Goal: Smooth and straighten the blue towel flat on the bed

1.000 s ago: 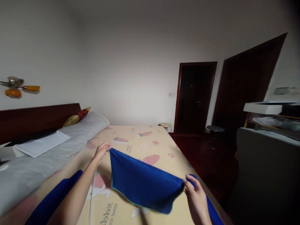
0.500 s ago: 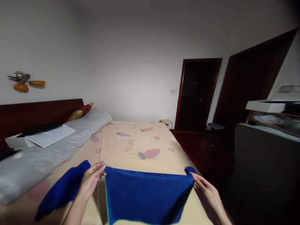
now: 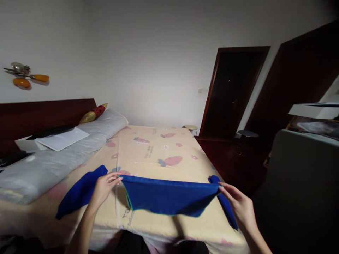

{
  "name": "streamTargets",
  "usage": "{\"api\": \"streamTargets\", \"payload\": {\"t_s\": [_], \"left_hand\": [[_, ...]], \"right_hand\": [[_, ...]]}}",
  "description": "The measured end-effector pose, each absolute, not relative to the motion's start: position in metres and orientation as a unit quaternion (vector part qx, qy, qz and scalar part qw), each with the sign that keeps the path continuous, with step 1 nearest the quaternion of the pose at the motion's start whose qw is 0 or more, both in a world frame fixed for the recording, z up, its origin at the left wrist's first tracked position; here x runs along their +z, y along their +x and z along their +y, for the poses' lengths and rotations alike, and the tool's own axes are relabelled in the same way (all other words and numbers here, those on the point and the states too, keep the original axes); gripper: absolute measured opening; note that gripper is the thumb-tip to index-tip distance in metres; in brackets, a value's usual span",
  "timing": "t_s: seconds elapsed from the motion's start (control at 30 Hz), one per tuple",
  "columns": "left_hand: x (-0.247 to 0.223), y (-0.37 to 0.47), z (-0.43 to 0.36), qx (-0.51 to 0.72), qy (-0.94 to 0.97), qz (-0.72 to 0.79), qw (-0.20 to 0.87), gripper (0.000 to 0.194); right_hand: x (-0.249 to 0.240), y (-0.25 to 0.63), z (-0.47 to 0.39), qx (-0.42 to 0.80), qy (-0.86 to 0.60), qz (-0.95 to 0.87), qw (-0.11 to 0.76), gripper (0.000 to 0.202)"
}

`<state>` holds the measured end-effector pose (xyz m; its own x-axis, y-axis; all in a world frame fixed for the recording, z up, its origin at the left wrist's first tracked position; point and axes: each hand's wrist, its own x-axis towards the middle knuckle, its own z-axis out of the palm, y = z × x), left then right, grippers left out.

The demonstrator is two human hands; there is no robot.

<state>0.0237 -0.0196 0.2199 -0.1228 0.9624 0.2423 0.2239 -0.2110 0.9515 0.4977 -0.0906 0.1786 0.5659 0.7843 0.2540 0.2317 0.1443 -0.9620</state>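
Left hand [image 3: 104, 187]: at about 8 o'clock in the view, fingers pressed together in a pinch on the left top corner of the cloth [image 3: 169, 195].
Right hand [image 3: 238, 204]: at about 4 o'clock, fingers pinching the right top corner of the cloth; the wrist runs off toward the lower right.
Cloth: blue with a thin green hem, stretched taut between the two hands just above the near end of the bed [image 3: 159, 148]; its top edge runs almost level from 8 to 4 o'clock and the rest hangs in a shallow fold below.
Second cloth [image 3: 79, 192]: blue, lying on the sheet at 8 o'clock, just beside the left hand; whether they touch cannot be told.
Third cloth [image 3: 225, 206]: blue, lying at 4 o'clock along the bed's right edge, partly under the right hand.
Bed: cream sheet printed with pink carrots, running from the near edge toward 12 o'clock.
Bolster [image 3: 60, 158]: grey, along the bed's left side at 9 o'clock, with a white sheet of paper [image 3: 63, 138] on it.
Pillow [image 3: 94, 113]: red and gold, at 10 o'clock against the dark headboard [image 3: 45, 116].
Doorway [image 3: 233, 91]: dark, at 2 o'clock.
Stool [image 3: 190, 127]: small, round, beyond the bed's far corner at 1 o'clock.
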Motion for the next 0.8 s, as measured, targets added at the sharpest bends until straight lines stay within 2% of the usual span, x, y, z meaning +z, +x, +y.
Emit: {"api": "streamTargets", "payload": {"t_s": [0.27, 0.5, 0.67, 0.8], "left_hand": [[0.216, 0.014, -0.021, 0.544, 0.598, 0.532, 0.251, 0.038], [0.217, 0.008, -0.023, 0.55, 0.586, 0.534, 0.263, 0.039], [0.219, 0.004, -0.023, 0.54, 0.607, 0.537, 0.227, 0.036], [0.219, 0.001, -0.024, 0.525, 0.622, 0.544, 0.206, 0.03]], "right_hand": [[0.185, 0.5, -0.099, 0.101, -0.639, -0.478, 0.594, 0.049], [0.181, 0.503, -0.102, 0.077, -0.647, -0.51, 0.562, 0.047], [0.183, 0.502, -0.103, 0.077, -0.642, -0.537, 0.542, 0.041], [0.19, 0.502, -0.104, 0.08, -0.651, -0.543, 0.524, 0.046]]}}
